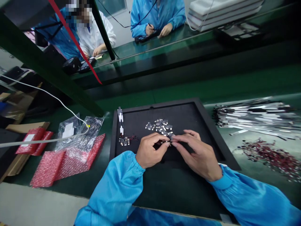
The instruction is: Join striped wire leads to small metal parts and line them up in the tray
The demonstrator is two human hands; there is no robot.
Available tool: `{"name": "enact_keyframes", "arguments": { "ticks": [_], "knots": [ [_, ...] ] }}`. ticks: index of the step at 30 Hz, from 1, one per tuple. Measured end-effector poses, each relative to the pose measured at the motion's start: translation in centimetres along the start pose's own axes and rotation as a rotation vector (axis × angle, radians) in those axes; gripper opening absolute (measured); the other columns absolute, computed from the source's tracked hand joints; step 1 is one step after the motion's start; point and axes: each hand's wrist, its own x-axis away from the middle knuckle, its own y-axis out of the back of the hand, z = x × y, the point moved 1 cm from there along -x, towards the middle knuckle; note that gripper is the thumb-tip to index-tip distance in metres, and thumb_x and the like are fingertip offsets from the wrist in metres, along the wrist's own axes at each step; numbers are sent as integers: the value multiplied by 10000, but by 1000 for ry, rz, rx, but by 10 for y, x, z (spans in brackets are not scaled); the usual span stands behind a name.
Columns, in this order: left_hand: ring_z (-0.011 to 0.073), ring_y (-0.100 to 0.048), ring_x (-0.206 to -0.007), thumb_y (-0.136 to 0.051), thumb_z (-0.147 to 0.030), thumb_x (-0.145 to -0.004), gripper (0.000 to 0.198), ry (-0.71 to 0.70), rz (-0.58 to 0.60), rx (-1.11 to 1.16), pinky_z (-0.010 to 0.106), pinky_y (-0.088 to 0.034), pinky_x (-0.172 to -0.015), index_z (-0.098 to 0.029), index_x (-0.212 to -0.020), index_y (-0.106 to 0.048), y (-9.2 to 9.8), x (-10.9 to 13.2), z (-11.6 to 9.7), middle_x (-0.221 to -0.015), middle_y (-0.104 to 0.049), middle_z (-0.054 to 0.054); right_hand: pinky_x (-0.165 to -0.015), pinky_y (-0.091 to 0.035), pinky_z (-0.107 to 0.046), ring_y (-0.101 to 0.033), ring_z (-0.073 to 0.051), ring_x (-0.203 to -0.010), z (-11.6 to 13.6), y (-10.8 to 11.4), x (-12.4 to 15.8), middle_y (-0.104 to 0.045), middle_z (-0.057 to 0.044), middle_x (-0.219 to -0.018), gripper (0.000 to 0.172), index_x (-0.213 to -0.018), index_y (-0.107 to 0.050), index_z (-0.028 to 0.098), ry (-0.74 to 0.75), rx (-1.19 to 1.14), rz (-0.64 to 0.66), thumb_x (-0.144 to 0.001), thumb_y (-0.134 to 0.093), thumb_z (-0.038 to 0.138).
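Observation:
My left hand [151, 150] and my right hand [197, 153] meet over the front part of a black tray [183, 113]. Thumb and fingers of each are pinched on a small circuit board [166, 142], mostly covered by the fingertips. Just behind the fingers lies a loose pile of small circuit boards [162, 125] on the tray. At the tray's left side rests a board with attached parts [124, 140], and white-and-black flat cables [120, 121] stretch away behind it.
To the right lie a bundle of flat cables [256, 116] and a heap of red-and-black wires [272, 158]. Red bubble-wrap packs [48, 168] and clear plastic bags [89, 135] are on the left. A green post [54, 75] rises there. Co-workers sit across the bench.

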Motion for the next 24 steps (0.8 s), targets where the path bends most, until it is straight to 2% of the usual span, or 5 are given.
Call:
{"name": "enact_keyframes", "arguments": {
  "ticks": [5, 8, 12, 24],
  "knots": [
    [146, -714, -759, -721, -170, -820, 116, 66, -46, 24, 240, -577, -706, -159, -935, -718, -2, 2, 4, -853, -759, 40, -1015, -429, -479, -679, -179, -772, 1, 2, -1, -716, -33, -923, 154, -1081, -630, 223, -41, 11, 19, -946, -620, 151],
    [147, -702, -752, -689, -160, -840, 57, -1, -42, 10, 251, -576, -703, -153, -888, -721, -1, 2, 3, -838, -746, 52, -1012, -408, -484, -678, -187, -797, 3, 3, -1, -711, -34, -913, 112, -1051, -633, 229, -39, 22, 55, -953, -619, 177],
    [166, -694, -849, -639, -148, -874, 98, -121, -10, 13, 297, -578, -788, -154, -905, -732, 1, 0, -1, -916, -729, 87, -1004, -393, -475, -673, -185, -806, 4, 4, -3, -708, -29, -906, 66, -988, -644, 235, -13, 50, 92, -963, -605, 188],
    [152, -683, -832, -601, -140, -918, 146, -172, 53, -17, 278, -572, -776, -161, -940, -744, -2, 3, 5, -893, -719, 79, -1034, -373, -472, -668, -171, -826, -5, 14, -9, -709, -6, -906, 95, -946, -626, 225, 124, 58, 223, -955, -591, 136]
  ]
}}
